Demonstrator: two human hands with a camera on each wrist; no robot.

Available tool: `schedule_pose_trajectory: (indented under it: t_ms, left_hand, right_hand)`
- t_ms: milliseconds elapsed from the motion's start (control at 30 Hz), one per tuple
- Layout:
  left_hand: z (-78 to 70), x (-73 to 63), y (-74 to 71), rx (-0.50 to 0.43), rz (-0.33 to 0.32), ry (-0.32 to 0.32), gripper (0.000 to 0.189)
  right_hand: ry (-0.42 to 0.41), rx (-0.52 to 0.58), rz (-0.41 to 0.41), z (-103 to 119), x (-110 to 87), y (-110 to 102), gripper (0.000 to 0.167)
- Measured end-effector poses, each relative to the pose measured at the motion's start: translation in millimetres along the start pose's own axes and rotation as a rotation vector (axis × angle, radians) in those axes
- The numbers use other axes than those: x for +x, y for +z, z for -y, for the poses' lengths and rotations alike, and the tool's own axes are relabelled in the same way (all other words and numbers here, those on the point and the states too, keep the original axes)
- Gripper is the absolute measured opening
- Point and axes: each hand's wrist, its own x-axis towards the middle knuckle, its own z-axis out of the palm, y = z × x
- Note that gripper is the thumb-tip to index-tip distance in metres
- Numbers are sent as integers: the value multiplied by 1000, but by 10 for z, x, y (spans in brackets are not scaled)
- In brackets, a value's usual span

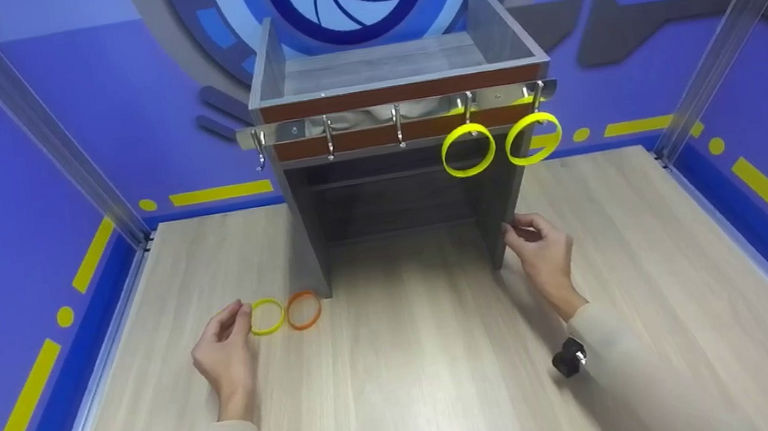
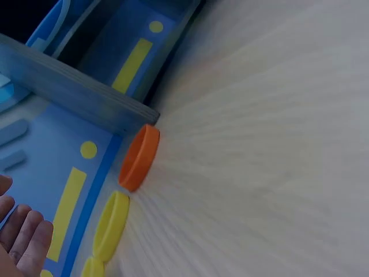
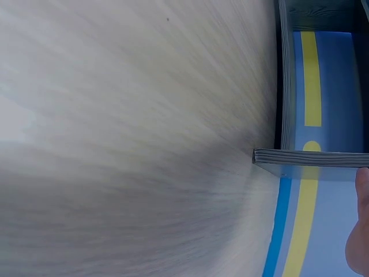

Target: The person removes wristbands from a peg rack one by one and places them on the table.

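Observation:
My left hand, fingers loosely bent, hovers at the left side of a yellow ring on the table. Beside that ring lies an orange ring, near the foot of a grey rack's left panel. The left wrist view shows the orange ring, the yellow ring and part of another yellow ring; my fingers are apart from them. My right hand has its fingertips at the outer side of the rack's right panel, fingers loosely bent.
A metal hook rail runs across the rack's front. Two yellow rings hang on its right-hand hooks, one ring beside the other ring. Above is an open-topped shelf. Blue patterned walls enclose the wooden table.

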Motion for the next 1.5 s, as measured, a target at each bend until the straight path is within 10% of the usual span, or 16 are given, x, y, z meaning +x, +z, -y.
schedule_pose_trajectory:
  t_ms: [1500]
  left_hand:
    - [-969,-298,946,-239,261,176,24]
  right_hand:
    - [6,-6,-11,-12,1,16,10]
